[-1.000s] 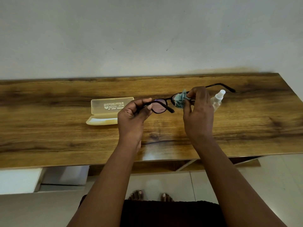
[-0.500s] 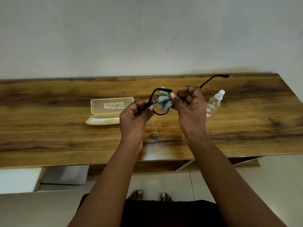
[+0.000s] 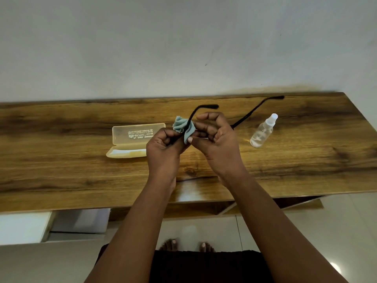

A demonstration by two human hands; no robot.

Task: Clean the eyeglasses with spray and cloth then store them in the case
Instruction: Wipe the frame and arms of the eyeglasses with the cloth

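From the head view, the person's left hand (image 3: 163, 149) has its fingers curled tight around the front of the black eyeglasses (image 3: 188, 124), holding them above the counter (image 3: 61, 176). The right hand (image 3: 219, 144) pinches a crumpled blue-grey cleaning cloth (image 3: 184, 127) against the frame, thumb below and fingers folded over the top. Both temple arms stick out past the fingers towards the wall, one rising just above the cloth, the other running beyond the right knuckles. The lenses themselves are hidden behind the hands and the cloth.

It looks like the wiping step, with storing yet to come. To do it well, I would keep the left grip on the rim rather than the glass, sandwich one lens in the cloth and rub lightly in small circles on both faces, without bending the open temples.

Left of the left fingers, the translucent yellow glasses case (image 3: 134, 141) lies open on the wood-grain counter. Right of the right fingers, a small clear spray bottle (image 3: 263, 132) leans with its white cap away. Behind is a plain pale wall; below the counter edge are pale floor tiles and bare toes.
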